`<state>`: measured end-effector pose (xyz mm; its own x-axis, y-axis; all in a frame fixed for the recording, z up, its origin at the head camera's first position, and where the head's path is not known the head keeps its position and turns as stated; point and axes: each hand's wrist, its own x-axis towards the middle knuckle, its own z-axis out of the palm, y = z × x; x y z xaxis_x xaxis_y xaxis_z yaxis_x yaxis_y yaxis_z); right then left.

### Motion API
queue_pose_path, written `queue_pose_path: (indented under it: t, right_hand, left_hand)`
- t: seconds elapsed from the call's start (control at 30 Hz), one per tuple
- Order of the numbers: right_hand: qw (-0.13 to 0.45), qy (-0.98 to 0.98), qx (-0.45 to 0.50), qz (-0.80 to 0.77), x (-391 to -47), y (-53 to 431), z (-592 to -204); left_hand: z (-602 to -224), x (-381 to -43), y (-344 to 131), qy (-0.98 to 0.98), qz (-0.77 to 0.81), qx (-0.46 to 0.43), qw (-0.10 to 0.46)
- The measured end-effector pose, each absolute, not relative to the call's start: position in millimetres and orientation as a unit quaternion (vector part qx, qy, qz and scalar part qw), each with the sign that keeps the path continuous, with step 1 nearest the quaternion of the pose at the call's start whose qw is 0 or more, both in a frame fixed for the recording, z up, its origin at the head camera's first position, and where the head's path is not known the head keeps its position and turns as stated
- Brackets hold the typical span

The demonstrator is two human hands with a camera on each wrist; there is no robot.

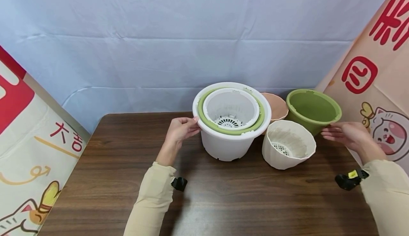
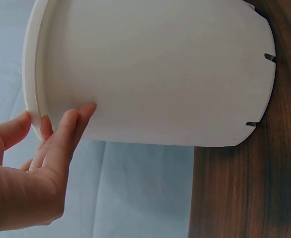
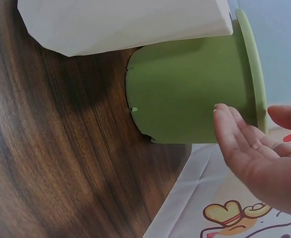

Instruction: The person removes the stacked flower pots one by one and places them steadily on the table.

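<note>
A large white flowerpot [image 1: 220,145] stands on the table with a green-rimmed pot [image 1: 200,111] and a smaller white pot [image 1: 230,103] nested inside it. My left hand [image 1: 180,131] pinches its rim at the left, thumb on the outside edge and fingers underneath, as the left wrist view shows. At the right, a green flowerpot [image 1: 314,106] stands near the table's back. My right hand [image 1: 348,135] holds that pot's rim lightly between thumb and fingers; in the right wrist view the fingers [image 3: 235,131] lie along its side.
Between the two larger pots stands a cream ribbed pot [image 1: 284,151] with a perforated bottom. Behind it is a partly hidden peach pot [image 1: 275,104]. A pale cloth [image 1: 159,51] hangs behind the wooden table [image 1: 121,179]; printed sheets [image 1: 380,97] flank it.
</note>
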<state>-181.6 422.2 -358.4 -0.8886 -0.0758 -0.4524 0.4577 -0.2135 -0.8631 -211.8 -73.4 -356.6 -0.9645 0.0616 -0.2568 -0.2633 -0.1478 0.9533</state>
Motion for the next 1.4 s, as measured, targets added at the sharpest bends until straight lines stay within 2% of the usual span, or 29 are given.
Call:
queue_pose_path:
  t: [0.57, 1.4]
  right_hand:
    - [0.176, 0.683, 0.121, -0.699, -178, 426, -356]
    - [0.131, 0.685, 0.086, -0.711, -179, 413, -335]
  left_hand:
    - [-356, -210, -73, 0.643, 0.754, -0.077, 0.111]
    - [-356, -211, -74, 0.647, 0.75, -0.08, 0.11]
